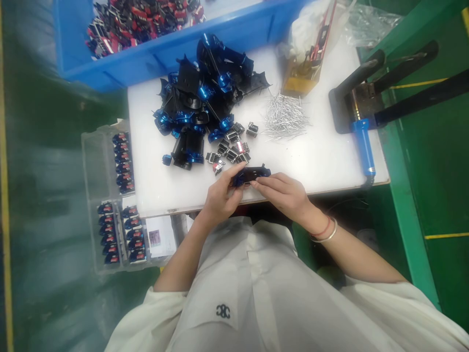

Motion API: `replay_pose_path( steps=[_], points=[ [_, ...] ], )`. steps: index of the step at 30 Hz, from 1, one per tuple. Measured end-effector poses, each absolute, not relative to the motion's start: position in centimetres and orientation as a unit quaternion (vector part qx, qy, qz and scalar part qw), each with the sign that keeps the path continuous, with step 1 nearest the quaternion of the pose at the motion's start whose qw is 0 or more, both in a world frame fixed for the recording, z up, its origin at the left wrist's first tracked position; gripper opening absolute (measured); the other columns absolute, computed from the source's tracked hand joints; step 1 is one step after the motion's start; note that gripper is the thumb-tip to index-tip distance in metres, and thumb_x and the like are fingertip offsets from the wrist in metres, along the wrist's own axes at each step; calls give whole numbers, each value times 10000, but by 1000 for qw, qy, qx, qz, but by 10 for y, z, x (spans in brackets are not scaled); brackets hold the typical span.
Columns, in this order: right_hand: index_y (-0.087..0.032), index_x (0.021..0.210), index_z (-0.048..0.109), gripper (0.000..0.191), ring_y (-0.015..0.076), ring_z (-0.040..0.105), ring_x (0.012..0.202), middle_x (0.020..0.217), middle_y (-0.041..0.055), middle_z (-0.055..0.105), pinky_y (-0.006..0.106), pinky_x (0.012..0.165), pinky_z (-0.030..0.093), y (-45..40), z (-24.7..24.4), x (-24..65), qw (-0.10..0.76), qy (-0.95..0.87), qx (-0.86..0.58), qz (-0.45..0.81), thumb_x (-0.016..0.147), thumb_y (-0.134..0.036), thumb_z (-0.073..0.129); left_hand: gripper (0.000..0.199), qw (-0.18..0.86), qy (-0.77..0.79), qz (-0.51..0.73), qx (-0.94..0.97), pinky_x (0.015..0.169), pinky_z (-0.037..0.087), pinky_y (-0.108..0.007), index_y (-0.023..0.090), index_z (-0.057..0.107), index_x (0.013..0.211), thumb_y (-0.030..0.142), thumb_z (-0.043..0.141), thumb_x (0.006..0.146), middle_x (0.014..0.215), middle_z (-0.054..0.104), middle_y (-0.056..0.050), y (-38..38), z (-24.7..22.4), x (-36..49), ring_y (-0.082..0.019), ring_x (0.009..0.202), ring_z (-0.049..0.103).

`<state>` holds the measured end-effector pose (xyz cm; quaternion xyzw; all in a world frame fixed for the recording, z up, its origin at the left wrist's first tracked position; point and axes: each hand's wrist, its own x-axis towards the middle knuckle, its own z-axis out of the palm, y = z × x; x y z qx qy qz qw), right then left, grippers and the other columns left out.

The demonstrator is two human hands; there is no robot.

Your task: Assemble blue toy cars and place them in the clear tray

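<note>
Just above the table's front edge, a black and blue plastic part (252, 174) is held between both hands. My left hand (222, 195) grips its left end, thumb below and index finger along the top. My right hand (284, 194) has its fingers pressed together at the part's lower right side. Right behind the hands lie several small metal and black pieces (232, 155), a few with red on them. A heap of black and blue shells (198, 98) rises farther back. Thin silver pins (285, 116) lie in a loose pile to the right.
A blue bin (154, 61) of red and black parts stands at the back. On the right are a blue-handled tool (364, 146) in a black stand and a yellowish container (300, 80). Clear trays (90, 168) with rows of blue parts sit left of the white table (322, 166).
</note>
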<state>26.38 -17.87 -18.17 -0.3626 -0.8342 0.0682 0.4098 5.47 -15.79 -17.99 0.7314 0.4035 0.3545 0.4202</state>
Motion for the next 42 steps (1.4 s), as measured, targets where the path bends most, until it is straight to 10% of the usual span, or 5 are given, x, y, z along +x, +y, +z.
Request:
replay_pose_path(
  steps=[42],
  points=[
    [-149, 1298, 560, 347, 222, 660, 764, 983, 119, 702, 318, 636, 585, -182, -179, 260, 385, -840, -381, 32, 980, -9, 563, 457, 425, 380, 376, 730, 928, 583, -276, 195, 455, 1411, 168, 520, 959, 1321, 623, -108, -157, -176, 56, -205, 1139, 663]
  ],
)
